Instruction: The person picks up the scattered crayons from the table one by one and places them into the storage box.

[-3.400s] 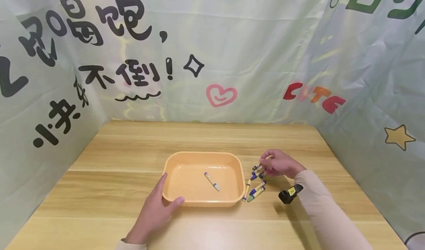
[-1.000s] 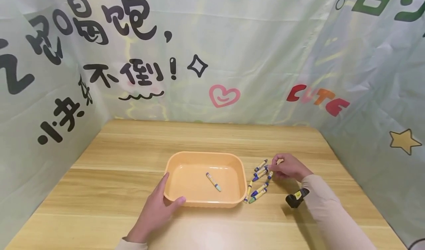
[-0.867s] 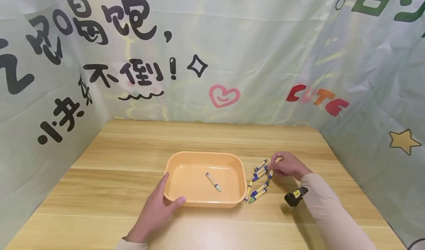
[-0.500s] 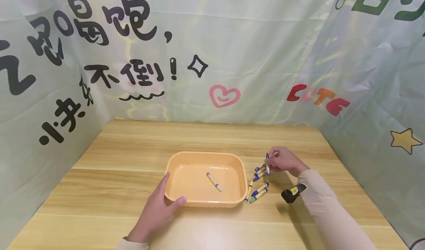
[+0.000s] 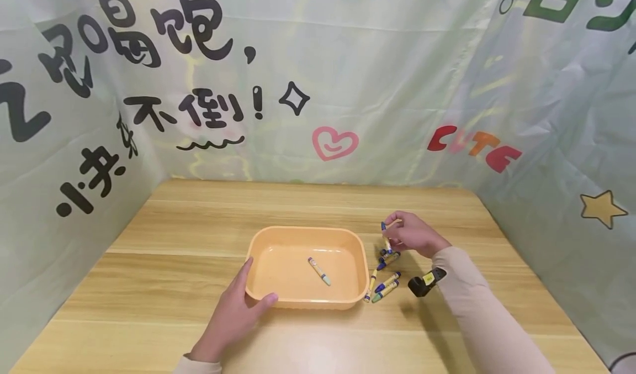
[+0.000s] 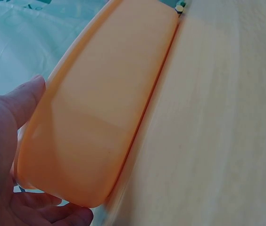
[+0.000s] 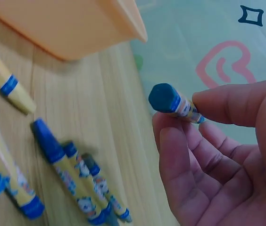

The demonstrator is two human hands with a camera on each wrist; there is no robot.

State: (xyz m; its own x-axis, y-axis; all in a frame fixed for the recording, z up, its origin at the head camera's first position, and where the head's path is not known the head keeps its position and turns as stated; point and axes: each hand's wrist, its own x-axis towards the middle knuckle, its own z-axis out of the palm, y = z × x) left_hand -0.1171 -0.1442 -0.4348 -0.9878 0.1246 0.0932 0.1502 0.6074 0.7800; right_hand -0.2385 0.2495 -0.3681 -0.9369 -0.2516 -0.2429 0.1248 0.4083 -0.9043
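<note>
Crayon [image 5: 387, 245], blue at its upper end, stands nearly upright in the head view, clamped between the thumb and fingers of the right hand [image 5: 411, 234]. Nearer the person than that hand, loose crayons [image 5: 390, 259] are bunched on the wooden surface [image 5: 199, 230]; beyond them a blue-tipped crayon [image 5: 387, 282] and a green-tipped crayon [image 5: 385, 291] lie side by side, with a yellow crayon [image 5: 370, 285] between these and the tray [image 5: 278, 269]. To the left of the right hand, the tray holds a single pale-tipped crayon [image 5: 319, 271]. The left hand [image 5: 230, 315] is clamped on the tray's near left corner, its thumb over the rim.

From the left wrist, the tray's orange wall rises just beside that hand, whose digits reach around its end.

From the right wrist, the pinched crayon's dark blue-green end points past the fingertips [image 7: 175, 136]. Loose crayons lie to the left of the hand, apart from it, and the tray's corner shows above them.
</note>
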